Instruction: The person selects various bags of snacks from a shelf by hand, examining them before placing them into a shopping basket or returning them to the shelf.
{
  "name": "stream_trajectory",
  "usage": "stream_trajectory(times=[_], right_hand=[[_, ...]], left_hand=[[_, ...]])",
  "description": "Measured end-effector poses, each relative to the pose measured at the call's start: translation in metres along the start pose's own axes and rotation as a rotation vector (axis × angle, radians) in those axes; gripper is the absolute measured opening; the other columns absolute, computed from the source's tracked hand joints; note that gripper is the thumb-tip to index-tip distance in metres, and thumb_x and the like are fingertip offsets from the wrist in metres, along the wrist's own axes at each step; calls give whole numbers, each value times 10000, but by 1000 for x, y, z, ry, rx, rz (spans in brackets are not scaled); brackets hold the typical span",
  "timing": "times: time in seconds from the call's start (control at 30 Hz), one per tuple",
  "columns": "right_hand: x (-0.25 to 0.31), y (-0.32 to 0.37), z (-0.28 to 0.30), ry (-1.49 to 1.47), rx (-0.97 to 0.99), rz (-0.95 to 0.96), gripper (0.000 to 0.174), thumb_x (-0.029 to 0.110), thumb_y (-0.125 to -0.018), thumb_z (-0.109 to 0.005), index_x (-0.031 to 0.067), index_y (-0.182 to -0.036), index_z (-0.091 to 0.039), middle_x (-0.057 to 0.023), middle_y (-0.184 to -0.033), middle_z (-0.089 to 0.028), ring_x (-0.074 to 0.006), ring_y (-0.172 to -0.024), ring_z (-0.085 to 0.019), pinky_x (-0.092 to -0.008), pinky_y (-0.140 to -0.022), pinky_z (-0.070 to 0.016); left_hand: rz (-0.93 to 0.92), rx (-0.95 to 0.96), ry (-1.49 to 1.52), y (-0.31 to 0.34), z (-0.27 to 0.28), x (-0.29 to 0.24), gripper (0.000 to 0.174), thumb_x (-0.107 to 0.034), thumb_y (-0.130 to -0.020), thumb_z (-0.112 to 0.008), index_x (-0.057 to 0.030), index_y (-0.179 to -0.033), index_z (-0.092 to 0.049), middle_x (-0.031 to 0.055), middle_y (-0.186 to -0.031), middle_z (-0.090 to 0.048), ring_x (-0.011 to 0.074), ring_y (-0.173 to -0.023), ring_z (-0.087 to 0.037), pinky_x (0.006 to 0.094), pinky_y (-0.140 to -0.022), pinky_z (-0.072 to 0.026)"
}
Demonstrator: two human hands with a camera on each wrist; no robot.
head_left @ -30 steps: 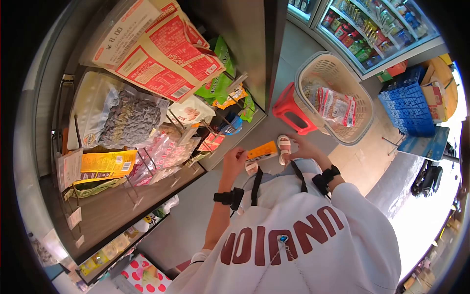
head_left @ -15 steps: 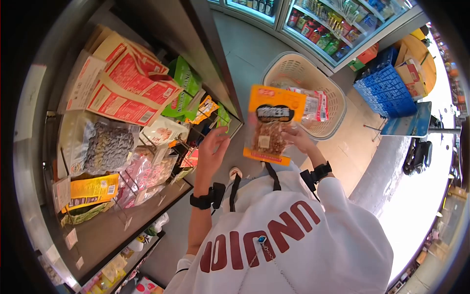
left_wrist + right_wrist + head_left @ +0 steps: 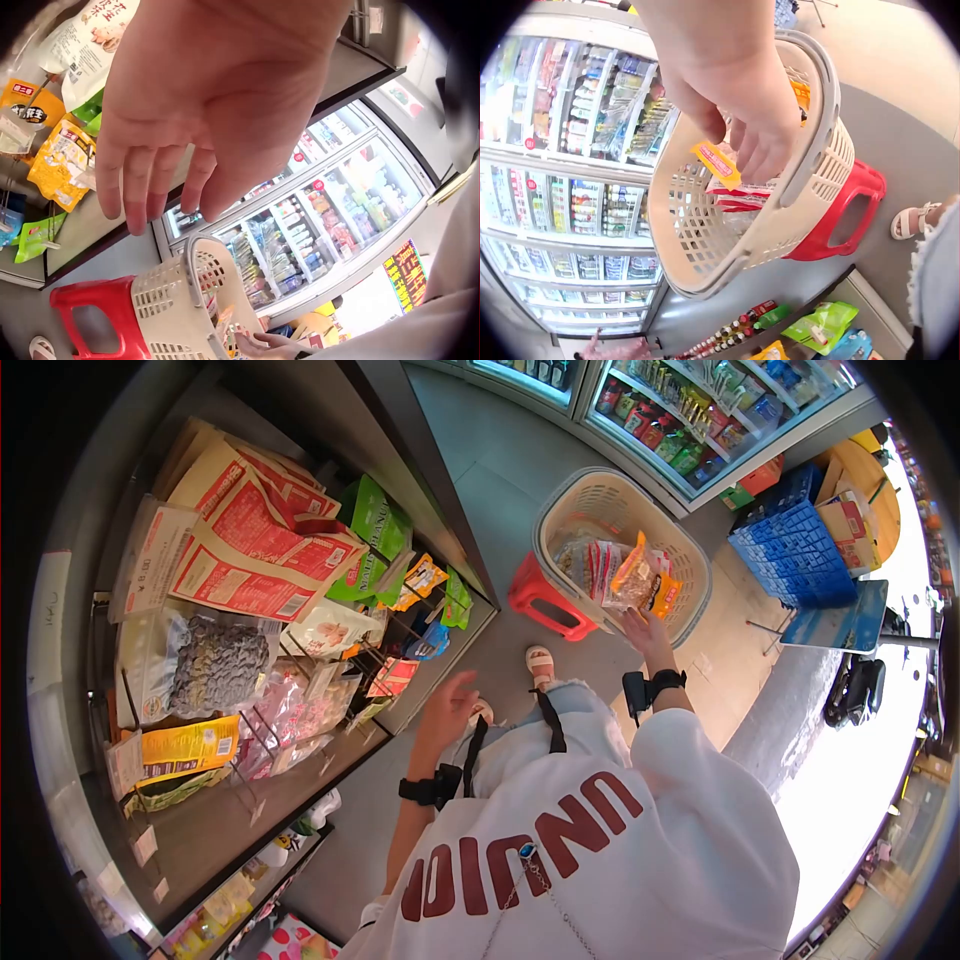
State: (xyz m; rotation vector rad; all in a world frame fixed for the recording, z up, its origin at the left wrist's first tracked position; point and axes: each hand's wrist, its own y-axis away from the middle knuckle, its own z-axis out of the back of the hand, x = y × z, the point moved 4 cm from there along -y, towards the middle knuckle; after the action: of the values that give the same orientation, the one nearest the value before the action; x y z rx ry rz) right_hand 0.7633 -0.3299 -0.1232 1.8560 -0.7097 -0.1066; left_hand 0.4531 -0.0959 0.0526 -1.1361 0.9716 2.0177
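My right hand (image 3: 650,638) reaches into the beige basket (image 3: 556,560), fingers curled at the near edge of an orange-and-clear bag of peanuts (image 3: 630,578). In the right wrist view the bag's yellow end strip (image 3: 717,163) shows beside the fingers, and the hand covers the bag's middle. The bag tilts and bends over red-and-white packets (image 3: 739,199) in the basket. My left hand (image 3: 447,710) is held in the air between the snack shelf and my legs. In the left wrist view its palm faces the camera, fingers loosely bent, nothing in them.
A red stool (image 3: 545,595) supports the basket. On the left, a shelf with metal dividers holds snack bags, including a large red-and-tan one (image 3: 260,545). A glass-doored drinks fridge (image 3: 660,420) stands behind, with a blue crate (image 3: 790,550) to the right.
My right hand has carried the peanut bag from in front of me into the basket. The left hand let go of the bag earlier and has since dropped lower.
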Motion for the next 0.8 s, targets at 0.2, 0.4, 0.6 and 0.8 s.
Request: stream_trajectory(times=[0.2,0.4,0.6,0.8], right_hand=[[-15,38,1,471,175,36,320,148,-813,-453,45,-1112,-406,-151,-1111,-461,-269,-1011,-462,-370,-851,-390],[-48,67,-23,854,397,78,313,201,-782,-510,61,-1060,-469,-77,-911,-555,-186,-819,-550,-282,-717,-431],[-110,62,-63,1210,474,131,324,209,-768,-516,52,-1051,-498,-64,-872,-572,-156,-767,-564,-261,-627,-445],[-162,19,-32,1606,662,380,277,202,-759,-522,38,-982,-522,-53,-796,-558,-134,-682,-543,-249,-584,-441]], left_hand=[[7,-51,-134,8,13,40,312,-118,-738,-565,-14,-1022,-492,136,-972,-552,220,-737,-576,293,-641,-461],[16,-57,-175,16,13,56,336,-132,-729,-577,-14,-1031,-488,143,-987,-541,232,-727,-573,303,-637,-458],[129,8,-223,31,14,73,371,-170,-727,-584,-21,-1050,-479,148,-975,-536,240,-745,-564,298,-647,-454],[150,-24,-324,39,19,85,367,-178,-719,-590,-34,-1041,-487,150,-966,-533,253,-698,-542,314,-617,-443]])
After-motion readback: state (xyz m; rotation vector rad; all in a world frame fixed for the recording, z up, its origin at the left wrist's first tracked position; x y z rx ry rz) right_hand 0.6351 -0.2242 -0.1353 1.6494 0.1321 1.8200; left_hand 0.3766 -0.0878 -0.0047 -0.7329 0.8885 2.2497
